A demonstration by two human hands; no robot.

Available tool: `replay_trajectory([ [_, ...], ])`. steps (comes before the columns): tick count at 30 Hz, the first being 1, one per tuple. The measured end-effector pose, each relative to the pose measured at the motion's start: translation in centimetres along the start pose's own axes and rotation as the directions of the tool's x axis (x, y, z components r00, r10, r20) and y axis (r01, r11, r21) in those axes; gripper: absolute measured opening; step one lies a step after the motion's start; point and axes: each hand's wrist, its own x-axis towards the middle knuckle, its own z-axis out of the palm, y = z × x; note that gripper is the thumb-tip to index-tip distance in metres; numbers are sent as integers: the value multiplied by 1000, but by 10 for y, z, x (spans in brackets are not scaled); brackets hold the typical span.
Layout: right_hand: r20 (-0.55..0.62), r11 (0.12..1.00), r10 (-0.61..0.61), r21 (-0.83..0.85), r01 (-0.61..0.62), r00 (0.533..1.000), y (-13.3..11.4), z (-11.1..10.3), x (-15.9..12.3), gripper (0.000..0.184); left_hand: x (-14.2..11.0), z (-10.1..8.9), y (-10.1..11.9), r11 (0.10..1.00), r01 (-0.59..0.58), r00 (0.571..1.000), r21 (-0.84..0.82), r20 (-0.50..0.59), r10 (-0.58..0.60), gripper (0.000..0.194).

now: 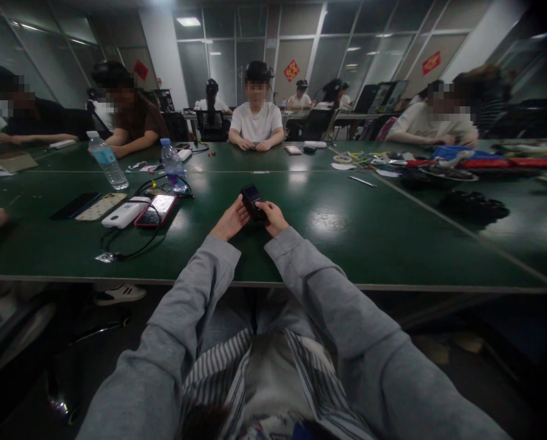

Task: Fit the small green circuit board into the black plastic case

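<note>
A small black handheld device (250,194) with a dark screen on its upper part is held just over the green table (328,256). My left hand (231,220) grips its left side, fingers curled against the edge. On the other side, my right hand (274,218) is closed on the lower right part, with the thumb resting on its front below the screen. What kind of device it is cannot be made out. The fingers behind it are hidden.
To the left lie a white power bank (125,212) with a black cable, a lit phone (156,210), a patterned phone case (101,206) and two water bottles (108,160). Tangled wires (369,160), a pen (362,181) and a black object (475,206) lie right. Several people sit around.
</note>
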Motion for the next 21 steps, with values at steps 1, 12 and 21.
replay_trajectory([
  [1,-3,1000,-1,3,1,1000,0,0,1,46,0,0,0,1000,1,1000,0,0,-1,31],
  [12,83,993,32,-119,-22,996,4,4,-6,49,-3,-6,0,991,39,998,-130,-50,-46,55],
  [21,232,944,-9,-320,85,973,18,7,-3,46,0,-12,-5,966,13,998,-259,69,5,74],
])
